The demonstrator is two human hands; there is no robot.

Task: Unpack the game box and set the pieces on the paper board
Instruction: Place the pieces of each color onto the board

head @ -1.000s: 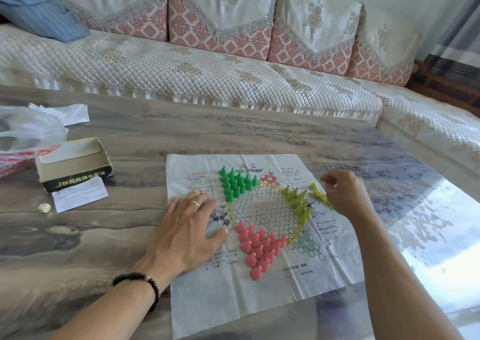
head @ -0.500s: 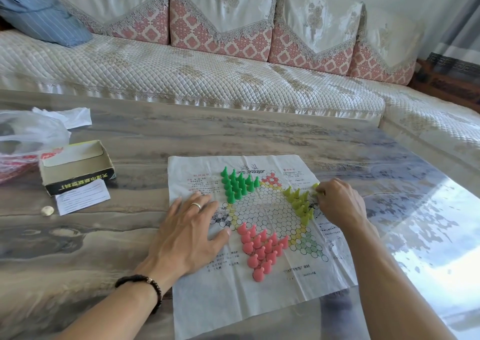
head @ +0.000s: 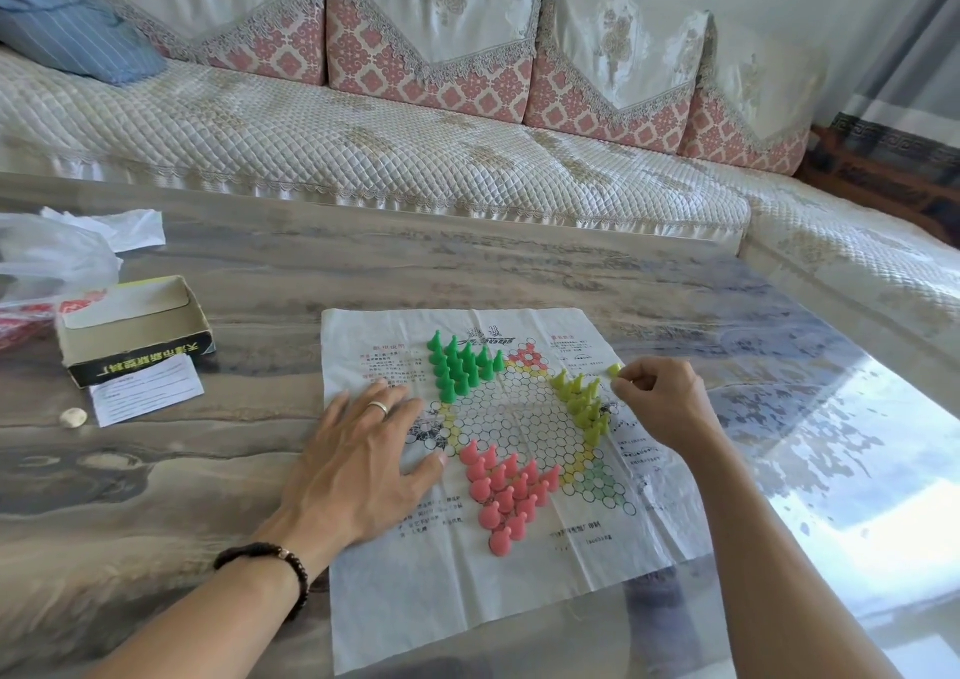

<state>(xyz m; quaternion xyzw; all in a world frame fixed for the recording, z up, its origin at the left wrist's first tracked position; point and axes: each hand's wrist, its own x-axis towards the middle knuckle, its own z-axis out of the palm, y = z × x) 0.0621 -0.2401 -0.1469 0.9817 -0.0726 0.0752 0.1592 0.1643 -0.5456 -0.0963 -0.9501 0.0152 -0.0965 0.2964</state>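
A white paper board [head: 436, 595] with a printed star grid lies on the table. Several dark green pieces [head: 460, 364] stand at its top left. Pink pieces [head: 506, 491] fill its lower point, and yellow-green pieces [head: 584, 403] stand at the right. My left hand [head: 363, 455] lies flat on the board's left side, fingers spread. My right hand [head: 660, 398] sits curled at the board's right edge and pinches one yellow-green piece [head: 614, 370] at its fingertips. The game box [head: 130, 333] stands open at the left.
A white leaflet [head: 148, 390] and a small coin-like disc [head: 72, 417] lie beside the box. A plastic bag [head: 47, 257] sits at the far left. A quilted sofa [head: 363, 143] runs behind the glossy marble-pattern table [head: 363, 268].
My right hand dipped toward the yellow-green group, then drew back right with one piece at its fingertips. My left hand stayed pressed on the board.
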